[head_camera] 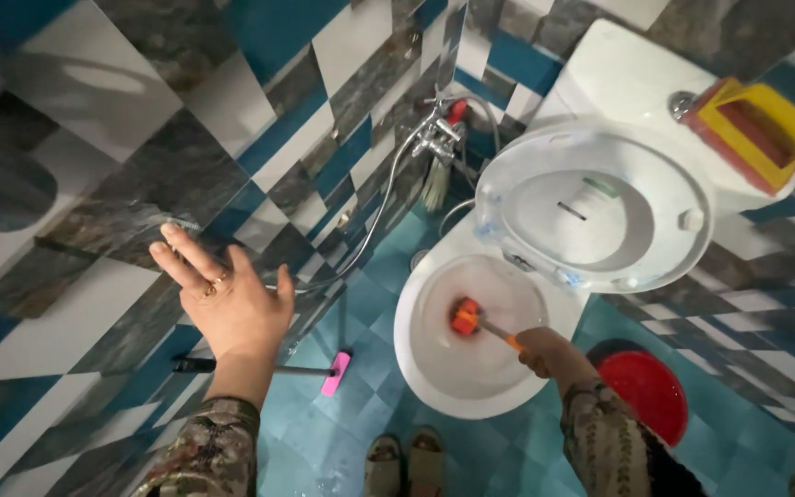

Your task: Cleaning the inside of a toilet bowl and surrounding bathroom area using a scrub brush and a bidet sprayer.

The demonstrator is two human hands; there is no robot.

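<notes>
A bathroom with blue, white and grey tiled walls and a blue floor [388,267]. The right hand [537,350] is closed round the orange handle of a brush [465,317] — its head sits inside the toilet bowl [434,368], under the raised lid [600,207]. The left hand [232,299] is spread flat against the wall [94,267], holding nothing. A red bucket [648,391] stands just beside the bowl; a pink-headed wiper [335,373] lies on the floor.

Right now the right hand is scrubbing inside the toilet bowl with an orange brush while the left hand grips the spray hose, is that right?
Not quite: the head view shows the left hand open, fingers spread against the tiled wall, not gripping the spray hose. The right hand does hold the orange brush in the toilet bowl.
</notes>
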